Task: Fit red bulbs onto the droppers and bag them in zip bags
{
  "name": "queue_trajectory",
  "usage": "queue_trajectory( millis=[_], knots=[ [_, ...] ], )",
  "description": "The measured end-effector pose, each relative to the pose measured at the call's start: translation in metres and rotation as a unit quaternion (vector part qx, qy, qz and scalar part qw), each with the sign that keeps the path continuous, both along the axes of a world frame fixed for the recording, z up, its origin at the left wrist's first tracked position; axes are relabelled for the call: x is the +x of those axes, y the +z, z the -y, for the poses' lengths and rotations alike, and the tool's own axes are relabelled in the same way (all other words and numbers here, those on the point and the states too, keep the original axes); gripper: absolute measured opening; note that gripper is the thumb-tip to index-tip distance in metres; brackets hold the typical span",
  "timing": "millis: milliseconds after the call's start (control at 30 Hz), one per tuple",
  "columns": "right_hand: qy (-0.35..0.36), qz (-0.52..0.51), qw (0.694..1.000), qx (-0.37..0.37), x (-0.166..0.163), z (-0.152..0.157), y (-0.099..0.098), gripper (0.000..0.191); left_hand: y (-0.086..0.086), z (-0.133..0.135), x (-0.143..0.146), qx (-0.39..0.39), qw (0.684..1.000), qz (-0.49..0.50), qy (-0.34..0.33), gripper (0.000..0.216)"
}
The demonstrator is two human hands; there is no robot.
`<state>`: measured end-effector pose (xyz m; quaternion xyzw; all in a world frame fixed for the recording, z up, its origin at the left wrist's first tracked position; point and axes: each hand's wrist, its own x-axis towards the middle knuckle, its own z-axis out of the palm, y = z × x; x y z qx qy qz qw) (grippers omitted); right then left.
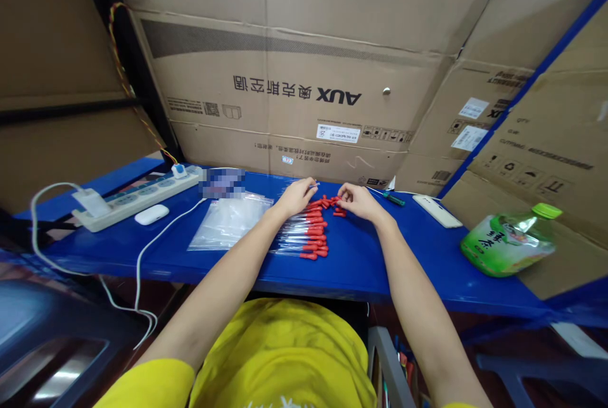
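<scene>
A row of clear thin tubes with red caps (306, 237) lies on the blue table (370, 268) in front of me. Several loose red caps (332, 204) sit at the far end of the row. My left hand (297, 196) has its fingers curled and pinches a clear tube at the top of the row. My right hand (358, 199) rests just right of the loose caps with fingers closed; what it holds is too small to make out. A clear plastic bag (228, 221) lies left of the tubes.
A white power strip (137, 196) with a charger and cables lies at the left, a white earbud case (152, 214) beside it. A green bottle (510, 240) lies at the right, near a white remote-like bar (437, 210) and a green screwdriver (392, 197). Cardboard boxes wall the back.
</scene>
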<state>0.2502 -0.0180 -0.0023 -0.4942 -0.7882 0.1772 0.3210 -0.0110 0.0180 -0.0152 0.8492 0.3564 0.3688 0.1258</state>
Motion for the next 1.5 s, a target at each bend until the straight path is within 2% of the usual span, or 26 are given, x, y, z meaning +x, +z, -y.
queue_trajectory(
  millis=[67, 167, 333, 533, 1200, 1500],
  knots=[
    [-0.009, -0.003, 0.999, 0.046, -0.004, 0.001, 0.003, 0.025, 0.001, 0.001, 0.002, 0.000, 1.000, -0.011, 0.004, 0.026],
    [-0.019, -0.027, 0.994, 0.101, -0.014, 0.004, 0.007, 0.023, 0.000, 0.003, 0.004, 0.002, 1.000, -0.016, 0.010, 0.027],
    [-0.017, -0.137, 0.984, 0.109, -0.033, 0.009, 0.007, 0.021, 0.001, 0.006, 0.008, -0.008, 1.000, 0.010, -0.009, 0.027],
    [-0.025, -0.198, 0.967, 0.158, -0.047, 0.011, 0.006, 0.027, 0.006, 0.012, 0.011, -0.017, 0.999, 0.031, -0.028, 0.030],
    [0.017, -0.248, 0.959, 0.139, -0.054, 0.012, 0.004, 0.024, 0.013, 0.020, 0.015, -0.021, 0.999, 0.028, -0.031, 0.031],
    [0.011, -0.264, 0.957, 0.122, -0.051, 0.011, 0.003, 0.027, 0.014, 0.020, 0.010, -0.003, 0.999, 0.017, -0.043, 0.035]
  ],
)
